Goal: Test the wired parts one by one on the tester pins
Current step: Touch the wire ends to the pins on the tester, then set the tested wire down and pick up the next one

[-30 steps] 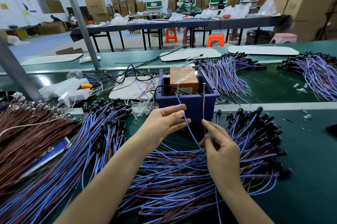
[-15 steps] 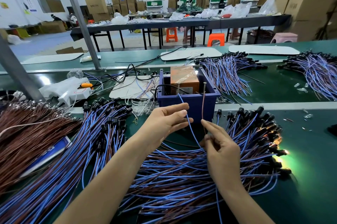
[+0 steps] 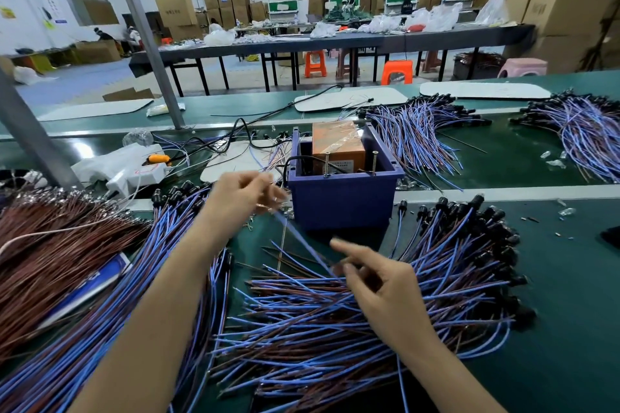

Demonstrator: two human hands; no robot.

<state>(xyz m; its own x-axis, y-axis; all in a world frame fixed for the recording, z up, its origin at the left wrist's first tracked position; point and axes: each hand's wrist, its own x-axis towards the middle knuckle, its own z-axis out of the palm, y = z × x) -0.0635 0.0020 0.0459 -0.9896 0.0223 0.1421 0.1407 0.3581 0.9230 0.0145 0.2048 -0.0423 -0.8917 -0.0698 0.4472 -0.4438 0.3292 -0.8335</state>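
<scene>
Pinching one blue wired part (image 3: 302,238), the left hand (image 3: 245,197) sat left of centre; the part ran down to the right hand (image 3: 382,285), its hold unclear; the tester pins (image 3: 327,164) at centre stood bare; likely between tests; next, bare ends must touch both pins.

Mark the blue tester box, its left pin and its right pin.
blue tester box (image 3: 339,202), head view, front wall.
left pin (image 3: 326,164), head view, mid shaft.
right pin (image 3: 374,162), head view, mid shaft.
</scene>
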